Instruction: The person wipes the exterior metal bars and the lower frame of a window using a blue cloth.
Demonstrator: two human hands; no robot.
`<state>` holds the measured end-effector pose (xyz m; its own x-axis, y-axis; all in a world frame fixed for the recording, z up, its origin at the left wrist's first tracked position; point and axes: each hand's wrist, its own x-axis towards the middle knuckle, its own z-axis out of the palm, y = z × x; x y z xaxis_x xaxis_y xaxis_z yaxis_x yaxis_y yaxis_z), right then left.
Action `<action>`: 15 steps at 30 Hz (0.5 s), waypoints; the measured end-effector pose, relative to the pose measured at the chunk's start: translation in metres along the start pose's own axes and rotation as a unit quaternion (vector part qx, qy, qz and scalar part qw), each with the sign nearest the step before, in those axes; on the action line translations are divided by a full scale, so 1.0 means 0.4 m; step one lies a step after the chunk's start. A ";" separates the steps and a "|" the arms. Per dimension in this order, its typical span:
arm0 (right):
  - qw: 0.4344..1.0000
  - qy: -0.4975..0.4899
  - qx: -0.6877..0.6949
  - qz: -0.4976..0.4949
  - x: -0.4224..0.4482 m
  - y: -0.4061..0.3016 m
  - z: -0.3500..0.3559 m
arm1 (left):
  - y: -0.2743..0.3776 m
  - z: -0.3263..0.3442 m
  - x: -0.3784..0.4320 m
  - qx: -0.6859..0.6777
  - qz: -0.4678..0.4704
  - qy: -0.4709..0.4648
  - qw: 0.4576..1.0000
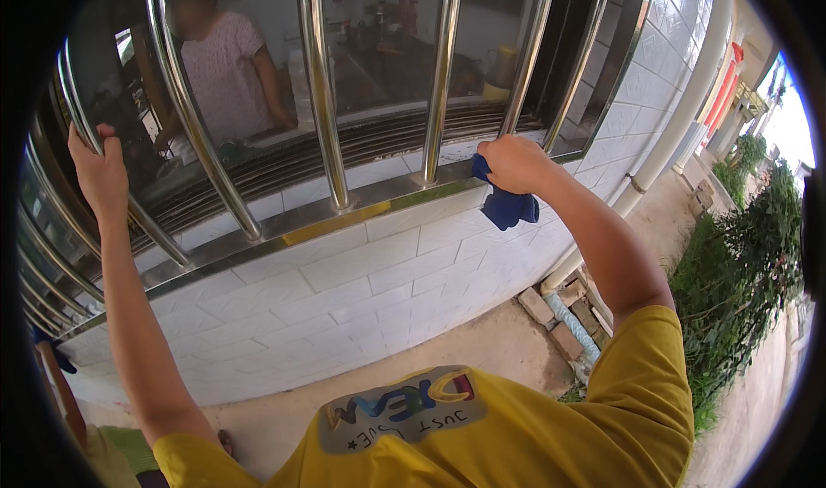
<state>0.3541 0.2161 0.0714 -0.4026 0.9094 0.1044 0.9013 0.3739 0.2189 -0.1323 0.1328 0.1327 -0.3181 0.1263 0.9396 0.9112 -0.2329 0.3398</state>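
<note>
Polished metal window bars point(322, 101) rise from a flat metal bottom rail point(277, 230) in front of a dark window. My left hand point(103, 172) is closed around a bar at the left. At the right, my right hand point(516, 162) grips a dark blue cloth point(510, 207) at the foot of a bar, just above the rail. Part of the cloth hangs below the rail against the white tiles. My fingers hide how the cloth lies on the bar.
A white tiled wall point(387, 256) runs below the window. Behind the glass stands a person point(226, 82). Another person's arm point(61, 385) shows at the lower left. A pale drainpipe point(671, 120), bricks point(564, 339) and green bushes point(729, 262) are at the right.
</note>
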 end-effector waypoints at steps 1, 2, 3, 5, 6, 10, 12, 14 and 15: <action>1.000 0.002 0.021 -0.013 -0.009 0.016 -0.004 | -0.002 0.002 0.000 -0.001 0.005 0.005 1.000; 0.999 0.004 0.042 -0.027 -0.018 0.037 -0.008 | -0.003 0.003 -0.001 -0.001 0.010 0.010 1.000; 0.997 0.007 0.064 -0.039 -0.032 0.060 -0.007 | 0.001 0.001 0.002 0.001 0.013 0.011 1.000; 0.988 0.009 0.149 -0.038 -0.072 0.112 0.012 | 0.001 0.004 0.001 0.008 0.017 0.010 1.000; 0.976 0.019 0.214 -0.025 -0.101 0.129 0.028 | -0.001 -0.003 0.002 0.009 0.013 0.007 1.000; 0.750 -0.012 0.657 0.081 -0.234 0.227 0.202 | -0.009 0.006 -0.001 0.000 0.009 0.004 1.000; 0.942 -0.021 0.329 0.061 -0.257 0.240 0.263 | -0.003 0.004 0.002 0.006 0.011 0.007 1.000; 0.952 0.012 0.299 0.067 -0.262 0.226 0.294 | 0.000 -0.008 0.003 0.011 0.002 0.018 1.000; 0.944 0.047 0.311 0.099 -0.267 0.216 0.313 | 0.000 -0.002 0.000 0.011 0.000 0.014 1.000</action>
<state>0.4949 0.1743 -0.0425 -0.2034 0.9632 0.1758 0.8682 0.2605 -0.4223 -0.1328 0.1319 0.1328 -0.3256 0.0993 0.9403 0.9163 -0.2121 0.3397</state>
